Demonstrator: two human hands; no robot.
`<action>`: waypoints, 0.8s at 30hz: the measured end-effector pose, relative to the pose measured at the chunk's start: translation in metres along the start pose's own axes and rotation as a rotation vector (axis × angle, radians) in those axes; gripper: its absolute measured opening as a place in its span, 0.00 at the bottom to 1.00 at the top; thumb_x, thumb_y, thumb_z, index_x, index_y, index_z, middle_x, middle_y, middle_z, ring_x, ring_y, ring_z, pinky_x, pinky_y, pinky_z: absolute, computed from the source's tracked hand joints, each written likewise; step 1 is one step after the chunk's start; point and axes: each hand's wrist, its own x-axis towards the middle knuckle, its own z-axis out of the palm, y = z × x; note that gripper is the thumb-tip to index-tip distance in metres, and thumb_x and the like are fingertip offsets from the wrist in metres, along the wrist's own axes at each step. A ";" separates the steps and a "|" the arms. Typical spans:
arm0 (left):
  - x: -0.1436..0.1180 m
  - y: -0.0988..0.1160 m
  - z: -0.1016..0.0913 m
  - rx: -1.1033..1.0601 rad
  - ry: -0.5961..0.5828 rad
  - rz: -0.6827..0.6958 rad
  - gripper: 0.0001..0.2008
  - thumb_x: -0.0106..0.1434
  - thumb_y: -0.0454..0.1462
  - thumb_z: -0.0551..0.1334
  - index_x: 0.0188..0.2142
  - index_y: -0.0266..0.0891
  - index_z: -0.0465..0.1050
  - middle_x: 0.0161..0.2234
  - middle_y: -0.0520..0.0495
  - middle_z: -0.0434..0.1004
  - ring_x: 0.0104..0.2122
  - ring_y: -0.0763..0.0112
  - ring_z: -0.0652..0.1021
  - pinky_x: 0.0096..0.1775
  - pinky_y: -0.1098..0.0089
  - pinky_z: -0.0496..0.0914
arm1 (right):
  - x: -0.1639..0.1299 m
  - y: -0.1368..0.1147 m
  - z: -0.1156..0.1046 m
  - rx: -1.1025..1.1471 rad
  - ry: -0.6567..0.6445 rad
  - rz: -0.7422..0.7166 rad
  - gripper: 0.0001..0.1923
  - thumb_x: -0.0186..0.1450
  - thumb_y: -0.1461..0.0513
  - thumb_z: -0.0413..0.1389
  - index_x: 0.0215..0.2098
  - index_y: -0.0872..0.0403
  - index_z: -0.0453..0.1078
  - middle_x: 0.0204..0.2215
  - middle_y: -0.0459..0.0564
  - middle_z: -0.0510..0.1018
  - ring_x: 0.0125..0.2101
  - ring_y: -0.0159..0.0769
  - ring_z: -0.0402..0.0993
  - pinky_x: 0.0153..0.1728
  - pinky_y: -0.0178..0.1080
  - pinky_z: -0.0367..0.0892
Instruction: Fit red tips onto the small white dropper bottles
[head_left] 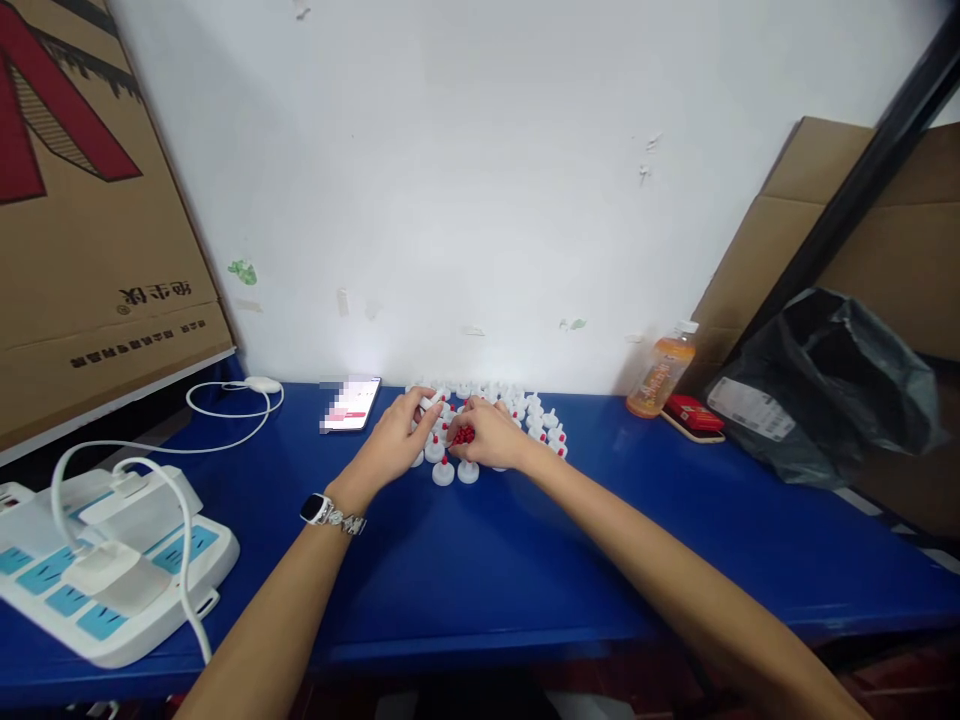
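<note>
Many white nozzle caps [443, 473] stand in a cluster on the blue table, close to the wall. Some have a small red tip on the spout; others show a bare white spout. My left hand [401, 430] is closed at the left side of the cluster, with one white nozzle cap [430, 402] between thumb and fingers. My right hand [491, 435] is curled over the middle of the cluster. Small red tips [464, 435] show in a bunch within its fingers. Its fingertips are partly hidden, and some caps lie behind both hands.
A phone [352, 404] lies left of the caps. A white power strip [112, 570] with plugs and cables occupies the left side. To the right are an orange drink bottle [661, 370], a red packet [694, 413] and a dark plastic bag [832, 380]. Cardboard [97, 250] stands at left.
</note>
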 end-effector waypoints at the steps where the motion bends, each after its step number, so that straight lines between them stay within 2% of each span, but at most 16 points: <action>1: 0.000 0.002 -0.001 -0.007 -0.006 0.006 0.21 0.70 0.52 0.49 0.51 0.40 0.66 0.34 0.47 0.75 0.33 0.65 0.75 0.36 0.66 0.67 | 0.002 0.000 0.001 -0.035 -0.023 0.011 0.08 0.57 0.58 0.63 0.36 0.48 0.79 0.34 0.50 0.73 0.45 0.44 0.68 0.47 0.44 0.56; 7: -0.001 0.007 0.000 -0.038 -0.032 0.030 0.20 0.71 0.50 0.49 0.51 0.40 0.66 0.36 0.47 0.75 0.32 0.66 0.74 0.35 0.67 0.66 | 0.013 -0.001 0.002 -0.090 -0.044 0.119 0.05 0.58 0.57 0.64 0.30 0.51 0.77 0.34 0.50 0.77 0.43 0.43 0.71 0.47 0.44 0.54; 10: -0.001 0.006 0.002 -0.032 -0.030 0.025 0.20 0.71 0.49 0.50 0.52 0.40 0.66 0.36 0.46 0.74 0.33 0.66 0.74 0.36 0.67 0.66 | 0.012 -0.001 0.003 -0.055 -0.053 0.169 0.04 0.58 0.58 0.63 0.28 0.51 0.77 0.31 0.48 0.79 0.39 0.41 0.73 0.47 0.43 0.54; 14: -0.001 0.006 0.003 -0.011 -0.034 0.024 0.20 0.70 0.49 0.50 0.51 0.40 0.67 0.35 0.46 0.74 0.33 0.66 0.74 0.36 0.66 0.66 | 0.012 0.000 0.006 -0.016 -0.087 0.173 0.03 0.58 0.60 0.63 0.27 0.50 0.77 0.26 0.45 0.80 0.36 0.39 0.74 0.48 0.45 0.53; 24: -0.001 0.009 0.004 -0.014 -0.059 0.003 0.20 0.71 0.50 0.48 0.52 0.39 0.65 0.31 0.49 0.74 0.31 0.66 0.74 0.35 0.67 0.66 | 0.017 0.009 0.011 0.031 -0.104 0.146 0.05 0.56 0.58 0.64 0.28 0.50 0.77 0.25 0.44 0.80 0.36 0.39 0.74 0.48 0.44 0.53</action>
